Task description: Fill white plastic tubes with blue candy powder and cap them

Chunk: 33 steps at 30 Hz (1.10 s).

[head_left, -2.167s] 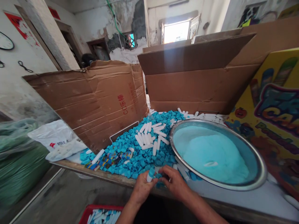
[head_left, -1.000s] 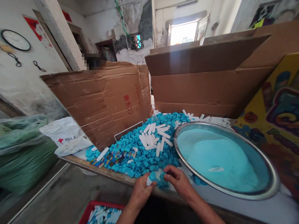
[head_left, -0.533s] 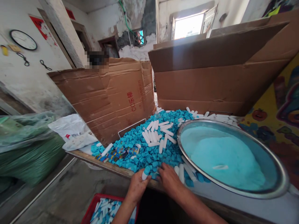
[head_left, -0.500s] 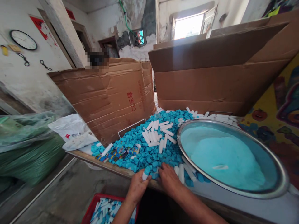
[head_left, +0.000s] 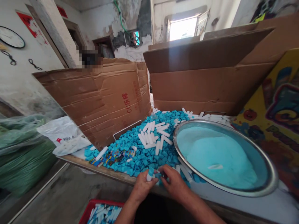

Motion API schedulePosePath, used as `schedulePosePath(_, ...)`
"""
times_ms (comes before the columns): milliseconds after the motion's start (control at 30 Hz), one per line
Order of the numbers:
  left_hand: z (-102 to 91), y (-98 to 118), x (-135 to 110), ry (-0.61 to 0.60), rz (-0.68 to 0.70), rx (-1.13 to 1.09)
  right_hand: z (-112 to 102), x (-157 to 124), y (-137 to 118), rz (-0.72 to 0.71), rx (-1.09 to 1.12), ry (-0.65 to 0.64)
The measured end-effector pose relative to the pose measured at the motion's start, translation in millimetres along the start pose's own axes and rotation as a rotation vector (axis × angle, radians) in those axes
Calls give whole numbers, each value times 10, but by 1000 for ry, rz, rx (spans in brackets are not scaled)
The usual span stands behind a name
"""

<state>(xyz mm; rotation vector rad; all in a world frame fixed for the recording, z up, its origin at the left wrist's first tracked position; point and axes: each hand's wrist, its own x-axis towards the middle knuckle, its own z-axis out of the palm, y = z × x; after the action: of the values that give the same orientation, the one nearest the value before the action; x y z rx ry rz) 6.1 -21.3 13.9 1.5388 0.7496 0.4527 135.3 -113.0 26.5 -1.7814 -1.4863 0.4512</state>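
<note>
Two bare hands work close together at the front edge of the tabletop (head_left: 100, 170). The left hand (head_left: 141, 186) is clamped on a white tube (head_left: 149, 178), held almost upright with a blue cap (head_left: 151, 170) on its top end. The right hand (head_left: 176, 185), fingers curled, pokes into the loose blue caps (head_left: 140, 155) just beside it. Whether it has one pinched cannot be told.

Capping of this kind likely goes best with the tube kept steady and vertical. The cap should sit square on the mouth and be pressed straight down, so it seats evenly rather than cocked to one side.

The tube stands between the two hands, gripped by the left and near the right fingertips, just above the front edge. The cap pile spreads from there toward the back, where cardboard walls (head_left: 100, 96) fence the tabletop and uncapped white tubes (head_left: 151, 137) lie on the heap. A steel basin (head_left: 272, 183) of blue powder (head_left: 219, 155) fills the right side, near the right hand. A red crate (head_left: 90, 209) sits below the front edge.
</note>
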Motion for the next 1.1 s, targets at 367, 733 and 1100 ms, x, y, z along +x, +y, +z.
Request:
schedulePosePath(367,24,151,-94,-88,121,264,-135,-93,-4,144,65,-66)
schedulePosePath(733,126,264,-167,-255,162,904,-383,-240,-116,194,270,-156)
schedulePosePath(1100,250,313,-179,-356,167,1119,-375,-310,-102,263,426,-234)
